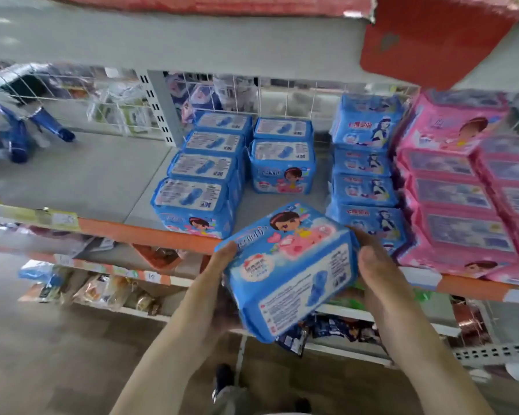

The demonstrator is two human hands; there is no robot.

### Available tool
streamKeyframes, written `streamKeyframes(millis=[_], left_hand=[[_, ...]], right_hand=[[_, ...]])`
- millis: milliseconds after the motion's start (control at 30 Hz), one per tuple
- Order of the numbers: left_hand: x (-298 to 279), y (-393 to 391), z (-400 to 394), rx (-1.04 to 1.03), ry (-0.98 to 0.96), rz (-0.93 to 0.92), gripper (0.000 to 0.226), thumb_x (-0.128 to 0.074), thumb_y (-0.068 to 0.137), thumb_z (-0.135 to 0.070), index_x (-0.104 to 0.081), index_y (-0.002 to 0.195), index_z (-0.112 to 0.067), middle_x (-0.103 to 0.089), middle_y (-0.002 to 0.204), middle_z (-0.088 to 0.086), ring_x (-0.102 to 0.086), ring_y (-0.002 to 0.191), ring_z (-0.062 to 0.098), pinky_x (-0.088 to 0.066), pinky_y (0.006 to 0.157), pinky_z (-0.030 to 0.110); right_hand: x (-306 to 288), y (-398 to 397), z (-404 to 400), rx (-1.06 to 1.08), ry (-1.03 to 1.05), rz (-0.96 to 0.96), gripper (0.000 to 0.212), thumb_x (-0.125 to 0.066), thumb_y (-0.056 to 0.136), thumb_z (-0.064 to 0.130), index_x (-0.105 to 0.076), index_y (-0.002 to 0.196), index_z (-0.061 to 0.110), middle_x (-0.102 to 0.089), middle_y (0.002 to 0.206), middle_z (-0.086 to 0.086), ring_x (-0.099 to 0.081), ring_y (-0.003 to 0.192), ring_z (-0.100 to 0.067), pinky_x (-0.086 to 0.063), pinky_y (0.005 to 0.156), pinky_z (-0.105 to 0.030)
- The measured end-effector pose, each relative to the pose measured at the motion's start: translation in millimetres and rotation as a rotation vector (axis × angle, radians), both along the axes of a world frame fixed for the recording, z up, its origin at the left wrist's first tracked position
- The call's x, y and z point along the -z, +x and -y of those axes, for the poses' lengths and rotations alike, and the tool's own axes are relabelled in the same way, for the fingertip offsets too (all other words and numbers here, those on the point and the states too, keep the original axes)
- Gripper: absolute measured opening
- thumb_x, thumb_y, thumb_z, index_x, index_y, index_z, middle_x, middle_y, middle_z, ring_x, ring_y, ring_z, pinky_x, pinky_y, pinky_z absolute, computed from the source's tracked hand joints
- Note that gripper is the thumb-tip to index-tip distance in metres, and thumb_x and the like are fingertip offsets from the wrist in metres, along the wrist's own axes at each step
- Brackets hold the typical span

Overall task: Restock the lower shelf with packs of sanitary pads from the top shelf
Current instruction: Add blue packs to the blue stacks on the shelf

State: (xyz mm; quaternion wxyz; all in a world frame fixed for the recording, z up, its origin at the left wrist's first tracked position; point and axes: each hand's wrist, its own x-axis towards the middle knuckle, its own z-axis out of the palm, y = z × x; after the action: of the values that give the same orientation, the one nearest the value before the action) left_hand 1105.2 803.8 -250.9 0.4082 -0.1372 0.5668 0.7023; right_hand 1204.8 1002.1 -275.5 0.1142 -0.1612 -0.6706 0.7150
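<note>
A blue pack of sanitary pads [291,271] with a cartoon girl on it is tilted in the air just in front of the grey shelf [102,181]. My left hand [219,271] holds its left end and my right hand [375,265] holds its right end. On the shelf behind it a row of several matching blue packs [198,190] runs back. Beside that row stand two more blue packs [282,163], with a bare gap in front of them.
Darker blue packs [366,175] and pink packs [453,190] fill the shelf to the right. A red carton [432,40] overhangs from the top shelf. The shelf's orange front edge [144,235] runs across. Snack bags [108,292] lie on shelves below. A wire grid [282,97] backs the shelf.
</note>
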Motion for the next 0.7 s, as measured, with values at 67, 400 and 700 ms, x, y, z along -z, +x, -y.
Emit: streamKeyframes(millis=[67,400,700], left_hand=[[2,-6,1,0.007,0.05,-0.003,0.044,-0.058,0.092,-0.04,-0.063,0.127,-0.013,-0.07,0.123,0.017,-0.073,0.074,0.017,-0.061,0.078,0.04],[25,6,16,0.085,0.345,-0.147,0.085,-0.094,0.045,-0.029,-0.053,0.116,-0.006,-0.073,0.11,0.02,-0.074,0.091,0.035,-0.061,0.068,0.041],[26,1,34,0.071,-0.059,-0.858,0.03,-0.085,0.063,-0.037,-0.072,0.09,-0.038,-0.068,0.085,-0.033,-0.061,0.096,0.009,-0.051,0.067,0.014]], right_hand=[[2,-5,11,0.075,-0.035,0.009,0.093,-0.071,0.051,0.089,-0.063,0.122,0.029,-0.075,0.108,0.007,-0.073,0.098,-0.012,-0.057,0.074,-0.03],[-12,-9,73,0.142,-0.18,0.066,0.081,-0.08,0.067,0.034,-0.033,0.128,0.059,-0.07,0.114,0.022,-0.071,0.103,-0.006,-0.059,0.08,-0.029],[-52,3,31,-0.162,0.195,0.192,0.077,-0.082,0.077,0.036,-0.037,0.129,0.072,-0.062,0.119,0.034,-0.065,0.108,0.003,-0.057,0.081,-0.024]])
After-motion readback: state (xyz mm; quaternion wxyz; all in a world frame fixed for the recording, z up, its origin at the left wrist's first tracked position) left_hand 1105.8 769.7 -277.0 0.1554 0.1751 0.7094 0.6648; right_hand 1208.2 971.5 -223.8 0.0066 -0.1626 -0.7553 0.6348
